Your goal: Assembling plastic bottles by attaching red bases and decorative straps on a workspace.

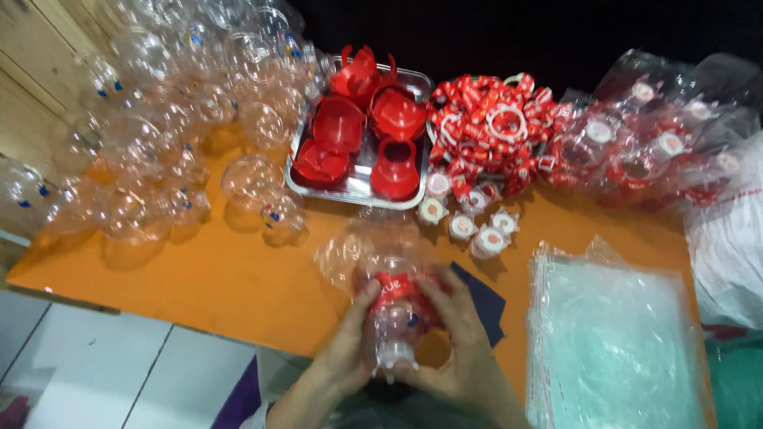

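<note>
Both hands, left (346, 349) and right (461, 353), pinched one clear bottle (389, 306) by its red band, at 6 o'clock on the orange table (214, 278). Many bare bottles (159, 119) remained at 10 o'clock; red bands (489, 127) and a tray (358, 184) of red parts at 12; white caps (469, 218) nearer.

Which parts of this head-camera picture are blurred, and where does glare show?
Head view: both hands, left and right, and the clear plastic bottle with a red band are motion-blurred; the heap of clear plastic globes glints; the background is dark above the orange table.
</note>
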